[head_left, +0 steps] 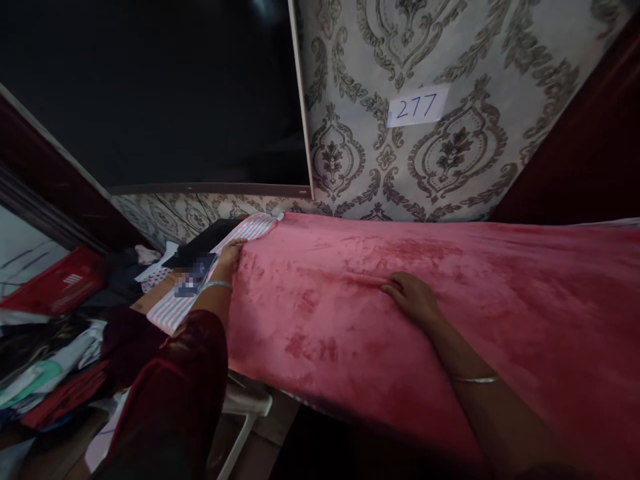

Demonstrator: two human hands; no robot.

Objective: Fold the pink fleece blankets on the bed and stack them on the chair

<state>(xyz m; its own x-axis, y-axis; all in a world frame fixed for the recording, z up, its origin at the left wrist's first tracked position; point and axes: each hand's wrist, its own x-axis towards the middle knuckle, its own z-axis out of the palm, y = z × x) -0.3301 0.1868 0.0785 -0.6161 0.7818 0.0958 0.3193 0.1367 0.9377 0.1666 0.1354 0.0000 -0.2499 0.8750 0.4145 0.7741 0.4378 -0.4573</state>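
Pinching up a fold (363, 277) of the cloth (310, 313), the right hand (413, 297) works right of centre, thumb and fingers closed on the fabric! That fold runs leftward from the fingertips as a narrow ridge. And what a spread of cloth it is, pinkish red and soft-looking, reaching from the middle of the frame out to the right edge, its surface mottled with darker patches.

Over to the left hand (234, 252), left of centre, lying at the cloth's left border with the fingers pointing towards the wall; whether it grips the edge or just presses on it, I cannot tell. A bracelet (217, 285) circles that wrist, above a dark red sleeve (175, 387), and a second band (475, 380) shines on the right forearm at lower right.

Just beside the left hand, a striped cloth (170, 313) peeks out from under the red one, with a black thing (207, 240) lying behind it. Down in the lower left, clothes (67, 400) sprawl in a heap, a red bag (60, 280) above them. A white stool (247, 403) shows at lower centre. Up top, a dark TV (165, 93) fills the upper left, and patterned wallpaper (345, 120) carries a label (415, 107) reading 277!
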